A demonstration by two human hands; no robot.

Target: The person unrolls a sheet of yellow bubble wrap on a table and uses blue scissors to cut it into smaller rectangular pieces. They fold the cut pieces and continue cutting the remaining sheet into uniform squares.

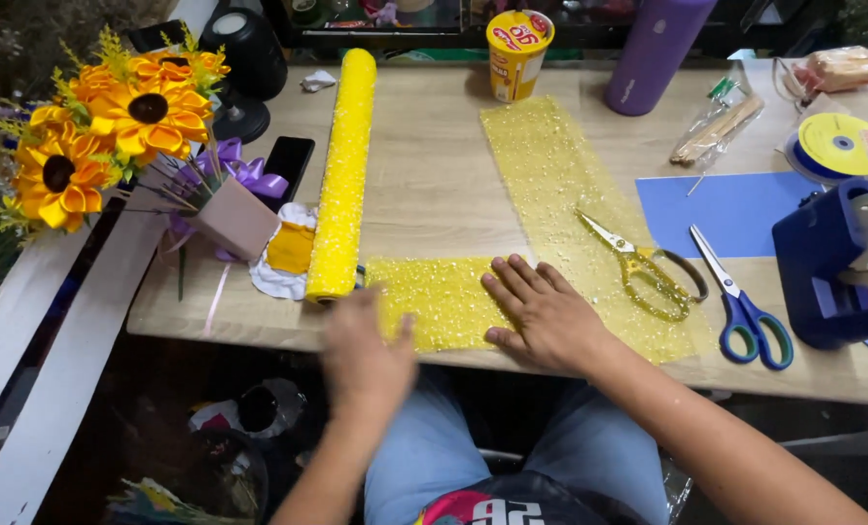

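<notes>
- Head view: the right hand (544, 313) lies flat, fingers spread, pressing a yellow mesh piece (434, 301) at the table's (434, 165) near edge.
- The left hand (364, 355) is blurred; it seems open, resting on the piece's left end.
- The mesh roll (344, 175) lies just left; gold scissors (638, 264) just right.

Your right hand (543, 311) lies palm down with the fingers spread and pointing away from you to the upper left; the bare forearm runs back to the lower right. Your left hand (364, 355) is blurred, its back turned up, fingers loosely extended forward and the thumb out to the right. The two hands are near each other, not touching.
</notes>
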